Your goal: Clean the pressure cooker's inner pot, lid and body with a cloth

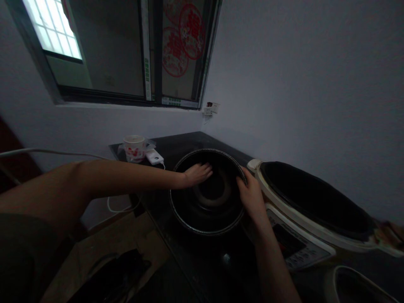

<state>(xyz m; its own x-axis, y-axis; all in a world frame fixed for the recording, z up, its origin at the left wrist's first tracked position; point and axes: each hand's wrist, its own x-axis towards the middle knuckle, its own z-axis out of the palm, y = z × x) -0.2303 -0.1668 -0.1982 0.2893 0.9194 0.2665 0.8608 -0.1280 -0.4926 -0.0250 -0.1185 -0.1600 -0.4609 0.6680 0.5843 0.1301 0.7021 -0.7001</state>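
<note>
A round, dark pot (208, 223) with a pale metal rim is on the black counter in the middle of the view, its opening toward me. My right hand (251, 191) grips the pot's right rim, thumb on the inner side and fingers around the outside. My left hand (198, 173) reaches over the left rim into the pot. Its fingers are stretched out against or just above the dark inner wall; I cannot tell whether they touch it. Nothing shows in the left hand.
On the right stands an electric griddle (315, 202) with a control panel. A paper cup (134, 147) in plastic wrap and a white device (154, 156) with a cable sit at the counter's left back. Behind are a window (145, 50) and wall sockets (212, 108).
</note>
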